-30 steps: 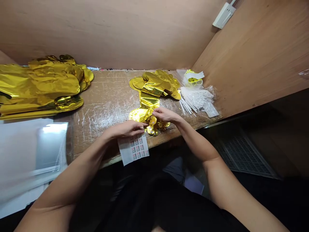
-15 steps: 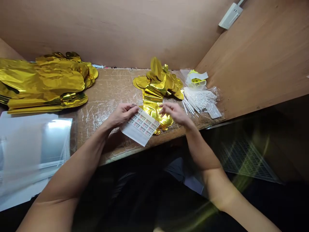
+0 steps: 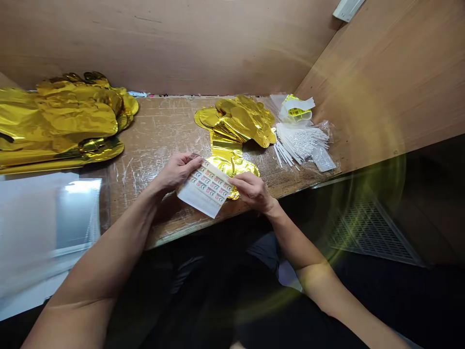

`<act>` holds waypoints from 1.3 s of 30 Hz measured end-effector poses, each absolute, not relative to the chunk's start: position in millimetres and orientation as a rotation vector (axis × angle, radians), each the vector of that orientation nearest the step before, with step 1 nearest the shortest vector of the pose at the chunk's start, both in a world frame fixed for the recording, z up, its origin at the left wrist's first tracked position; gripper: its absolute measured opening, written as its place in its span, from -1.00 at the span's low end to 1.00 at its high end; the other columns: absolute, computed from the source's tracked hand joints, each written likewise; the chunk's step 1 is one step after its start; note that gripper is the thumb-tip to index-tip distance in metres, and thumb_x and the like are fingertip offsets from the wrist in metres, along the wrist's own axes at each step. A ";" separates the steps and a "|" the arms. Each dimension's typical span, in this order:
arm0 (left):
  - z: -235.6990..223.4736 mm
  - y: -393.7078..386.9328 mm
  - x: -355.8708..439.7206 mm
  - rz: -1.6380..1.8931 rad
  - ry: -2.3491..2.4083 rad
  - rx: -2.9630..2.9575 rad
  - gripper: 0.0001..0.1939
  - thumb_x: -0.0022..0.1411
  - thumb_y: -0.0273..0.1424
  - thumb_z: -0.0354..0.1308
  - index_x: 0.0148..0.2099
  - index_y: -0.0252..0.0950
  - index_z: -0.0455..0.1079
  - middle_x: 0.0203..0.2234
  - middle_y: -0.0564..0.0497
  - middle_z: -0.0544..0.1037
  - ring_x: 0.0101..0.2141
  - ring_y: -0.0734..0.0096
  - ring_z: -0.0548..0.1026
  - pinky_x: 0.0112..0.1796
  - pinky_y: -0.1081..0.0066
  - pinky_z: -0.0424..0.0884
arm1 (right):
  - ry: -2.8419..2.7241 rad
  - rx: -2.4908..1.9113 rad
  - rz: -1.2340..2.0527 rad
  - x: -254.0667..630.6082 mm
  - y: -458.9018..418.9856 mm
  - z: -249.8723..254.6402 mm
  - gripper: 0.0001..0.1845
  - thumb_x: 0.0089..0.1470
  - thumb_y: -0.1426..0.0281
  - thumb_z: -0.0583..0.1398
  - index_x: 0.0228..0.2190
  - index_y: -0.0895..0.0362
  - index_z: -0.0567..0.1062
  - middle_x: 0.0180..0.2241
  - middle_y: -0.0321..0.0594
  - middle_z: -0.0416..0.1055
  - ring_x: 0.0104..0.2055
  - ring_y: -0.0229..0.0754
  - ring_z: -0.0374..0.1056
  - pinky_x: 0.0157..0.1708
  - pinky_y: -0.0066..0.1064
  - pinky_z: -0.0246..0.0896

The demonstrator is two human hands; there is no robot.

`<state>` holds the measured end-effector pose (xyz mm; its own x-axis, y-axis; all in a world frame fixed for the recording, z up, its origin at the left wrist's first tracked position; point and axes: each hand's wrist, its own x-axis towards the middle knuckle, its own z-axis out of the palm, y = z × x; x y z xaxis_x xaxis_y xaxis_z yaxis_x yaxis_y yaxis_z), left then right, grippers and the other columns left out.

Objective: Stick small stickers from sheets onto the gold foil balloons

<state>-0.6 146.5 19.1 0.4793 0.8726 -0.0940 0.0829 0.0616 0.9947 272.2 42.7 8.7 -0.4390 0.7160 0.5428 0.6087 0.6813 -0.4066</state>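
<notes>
My left hand [image 3: 180, 170] pinches the upper left corner of a white sticker sheet [image 3: 199, 201]. Rows of small labels with CE marks and red symbols are printed on it. At the sheet's right edge, my right hand [image 3: 252, 190] is closed, thumb and forefinger on the corner of the labels. Whether a single label is lifted there is too small to tell. Just behind the sheet lie gold foil balloons [image 3: 228, 145], flat and partly fanned out, with their near end partly hidden by the sheet and my right hand.
A larger pile of gold foil balloons [image 3: 65, 121] lies at the left. In front of it are clear plastic bags [image 3: 78, 208]. White sticks [image 3: 301, 140] and a yellow-and-white roll [image 3: 298, 109] lie at the right. Wooden panels [image 3: 163, 43] close off the back and right side.
My right hand has come down and left from above the foil to the sheet's right edge, its fingers closing there. The upright foil flap on the middle pile has dropped flat.
</notes>
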 end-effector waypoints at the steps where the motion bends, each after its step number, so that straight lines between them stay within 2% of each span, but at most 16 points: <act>1: 18.1 147.0 -1.2 0.739 0.909 1.395 -0.48 0.17 0.08 0.36 -0.34 -0.34 0.48 -0.58 0.02 0.52 -0.60 0.44 0.42 -0.59 0.48 0.36 | -2.170 -0.997 0.193 269.7 40.8 9.1 -0.72 0.34 0.49 0.18 -0.03 0.04 0.65 -0.12 -0.05 0.60 -0.08 -0.07 0.50 -0.07 -0.18 0.47; 4: 14.4 148.7 -5.2 0.714 0.905 1.479 -0.46 0.25 0.10 0.30 -0.36 -0.33 0.46 -0.60 0.04 0.49 -0.61 0.47 0.39 -0.58 0.50 0.33 | -1.967 -1.020 0.311 262.3 35.3 17.0 -0.89 0.30 0.39 0.27 -0.18 0.03 0.64 -0.14 -0.08 0.53 -0.07 -0.05 0.45 -0.06 -0.15 0.44; 6: 11.8 150.1 -8.2 0.651 0.853 1.639 -0.47 0.33 0.07 0.23 -0.35 -0.33 0.49 -0.56 0.03 0.52 -0.57 0.47 0.41 -0.53 0.50 0.36 | -1.723 -1.069 0.470 261.5 36.8 26.2 -0.91 0.31 0.32 0.28 -0.23 0.05 0.60 -0.22 -0.14 0.49 -0.14 -0.09 0.43 -0.11 -0.18 0.42; 7: 10.4 150.8 -9.1 0.613 0.798 1.747 -0.50 0.36 0.04 0.21 -0.30 -0.34 0.54 -0.49 0.00 0.57 -0.50 0.43 0.48 -0.46 0.49 0.43 | -1.618 -1.102 0.553 262.4 40.2 30.6 -0.88 0.32 0.29 0.27 -0.24 0.06 0.57 -0.26 -0.17 0.48 -0.19 -0.12 0.42 -0.14 -0.22 0.40; 9: 6.8 152.0 -8.8 0.540 0.650 1.969 -0.57 0.40 -0.03 0.20 -0.10 -0.30 0.64 -0.22 -0.11 0.68 -0.24 0.30 0.61 -0.18 0.39 0.55 | -1.560 -1.207 0.732 264.4 52.0 36.6 -0.85 0.32 0.29 0.25 -0.27 0.09 0.55 -0.31 -0.22 0.48 -0.26 -0.18 0.39 -0.20 -0.30 0.35; 11: 1.6 153.0 -6.3 0.489 0.510 2.133 -0.59 0.43 -0.09 0.19 0.10 -0.23 0.64 0.04 -0.18 0.66 0.01 0.18 0.61 0.08 0.29 0.51 | -1.706 -1.363 0.922 262.8 66.7 36.8 -0.85 0.27 0.33 0.25 -0.33 0.12 0.54 -0.37 -0.26 0.49 -0.32 -0.21 0.37 -0.24 -0.35 0.29; 12: -1.7 153.5 -4.7 0.458 0.461 2.186 -0.59 0.44 -0.11 0.18 0.15 -0.20 0.63 0.09 -0.20 0.64 0.07 0.16 0.60 0.13 0.27 0.48 | -1.807 -1.448 0.989 260.1 73.4 34.9 -0.85 0.26 0.36 0.25 -0.36 0.13 0.54 -0.40 -0.27 0.50 -0.34 -0.22 0.36 -0.26 -0.37 0.26; 14: -8.7 154.7 -2.0 0.398 0.422 2.245 -0.60 0.47 -0.15 0.15 0.18 -0.19 0.62 0.11 -0.21 0.64 0.08 0.15 0.61 0.14 0.27 0.48 | -2.000 -1.630 0.987 253.1 82.9 29.5 -0.85 0.24 0.40 0.24 -0.39 0.13 0.55 -0.43 -0.27 0.51 -0.36 -0.22 0.35 -0.27 -0.37 0.20; 18: -19.5 157.9 -1.3 0.365 0.457 2.270 -0.61 0.46 -0.16 0.17 0.17 -0.18 0.64 0.15 -0.20 0.64 0.15 0.09 0.59 0.17 0.20 0.47 | -2.234 -1.974 0.615 254.1 85.0 25.6 -0.77 0.22 0.34 0.33 -0.47 0.12 0.54 -0.41 -0.11 0.55 -0.32 -0.10 0.39 -0.22 -0.28 0.15; 20: -21.2 158.8 -2.1 0.339 0.444 2.287 -0.59 0.47 -0.15 0.14 0.19 -0.19 0.62 0.17 -0.19 0.63 0.21 0.07 0.55 0.21 0.17 0.45 | -2.154 -2.099 0.415 265.5 81.8 28.6 -0.80 0.22 0.34 0.35 -0.44 0.12 0.54 -0.40 -0.07 0.56 -0.30 -0.06 0.40 -0.19 -0.26 0.15; 22: -20.6 158.7 -2.7 0.309 0.432 2.313 -0.57 0.50 -0.14 0.10 0.21 -0.20 0.61 0.18 -0.18 0.62 0.25 0.07 0.51 0.23 0.16 0.43 | -2.073 -2.039 0.385 277.1 78.4 31.5 -0.86 0.25 0.38 0.31 -0.37 0.12 0.55 -0.36 -0.10 0.57 -0.29 -0.09 0.41 -0.16 -0.27 0.16; 28: -16.9 156.8 -2.8 0.298 0.459 2.320 -0.55 0.51 -0.14 0.09 0.23 -0.22 0.59 0.22 -0.20 0.60 0.24 0.05 0.52 0.23 0.15 0.41 | -1.805 -1.460 1.122 280.4 75.9 29.8 -0.82 0.24 0.28 0.25 -0.32 0.15 0.49 -0.38 -0.27 0.46 -0.37 -0.25 0.30 -0.30 -0.39 0.19; 31: -16.8 157.3 -2.4 0.309 0.423 2.304 -0.58 0.51 -0.17 0.09 0.21 -0.21 0.61 0.18 -0.20 0.63 0.20 0.06 0.55 0.21 0.20 0.42 | -1.873 -1.313 1.331 270.7 83.0 28.8 -0.82 0.19 0.28 0.27 -0.28 0.13 0.44 -0.39 -0.33 0.40 -0.39 -0.27 0.26 -0.34 -0.41 0.16; 33: -16.7 157.8 -2.2 0.328 0.411 2.287 -0.60 0.49 -0.18 0.11 0.19 -0.18 0.63 0.16 -0.18 0.64 0.15 0.09 0.58 0.19 0.23 0.43 | -2.077 -1.352 1.266 264.2 89.8 28.3 -0.87 0.17 0.36 0.28 -0.32 0.11 0.42 -0.42 -0.36 0.38 -0.39 -0.27 0.23 -0.34 -0.42 0.10; 35: -16.8 158.1 -2.3 0.335 0.416 2.279 -0.61 0.48 -0.18 0.13 0.18 -0.16 0.63 0.15 -0.17 0.64 0.12 0.11 0.60 0.18 0.24 0.44 | -2.289 -1.500 1.029 261.2 95.3 28.6 -0.85 0.16 0.41 0.30 -0.36 0.10 0.41 -0.43 -0.35 0.40 -0.39 -0.26 0.22 -0.33 -0.40 0.02; 39: -18.6 158.3 -3.0 0.305 0.430 2.287 -0.59 0.49 -0.18 0.12 0.22 -0.17 0.60 0.20 -0.18 0.61 0.20 0.10 0.55 0.22 0.22 0.42 | -2.383 -1.926 0.595 272.4 95.6 33.7 -0.72 0.21 0.25 0.36 -0.41 0.09 0.42 -0.43 -0.24 0.47 -0.41 -0.19 0.20 -0.32 -0.34 -0.07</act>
